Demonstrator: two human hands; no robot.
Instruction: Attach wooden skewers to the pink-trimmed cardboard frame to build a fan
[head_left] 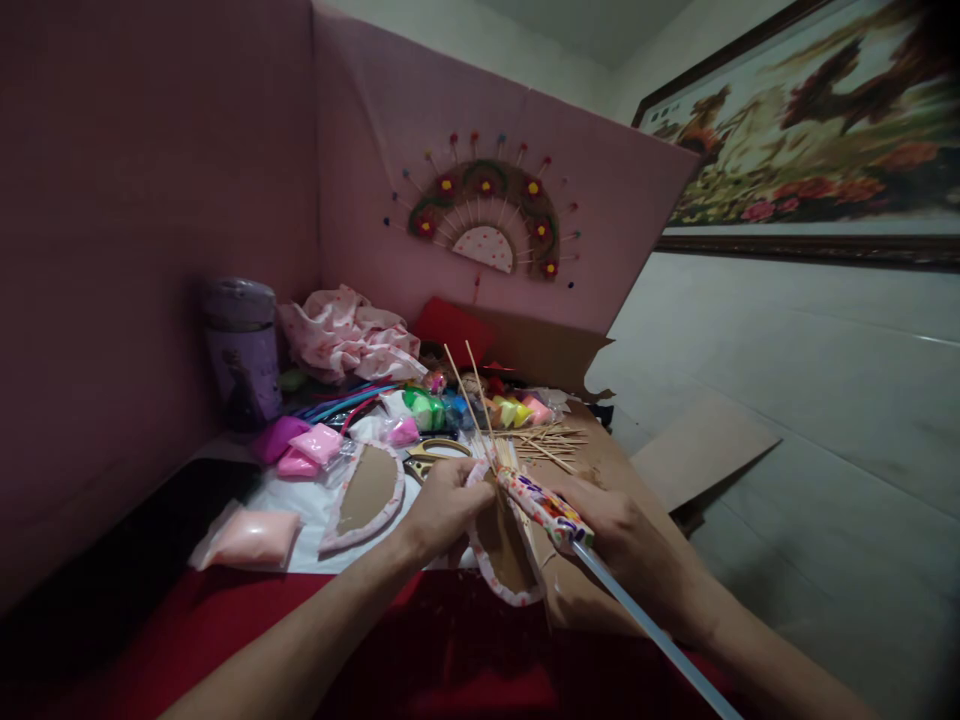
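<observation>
My left hand [444, 505] is closed, pinching thin wooden skewers [471, 400] that fan upward from a brown cardboard half-round piece [504, 555] with a patterned rim. My right hand [630, 535] is wrapped round a glue gun [546, 508] with a colourful floral body. A pale glue stick [652, 630] trails out of its back toward me. The gun's tip sits at the base of the skewers, by my left fingers.
A second cardboard half-round [365, 490] lies left. Behind are scissors [433, 455], loose skewers [544, 440], packets of coloured clay [450, 408], a pink packet [251, 538], a purple bottle [244, 350], crumpled cloth [345, 335]. A finished fan craft [486, 215] hangs on the pink board.
</observation>
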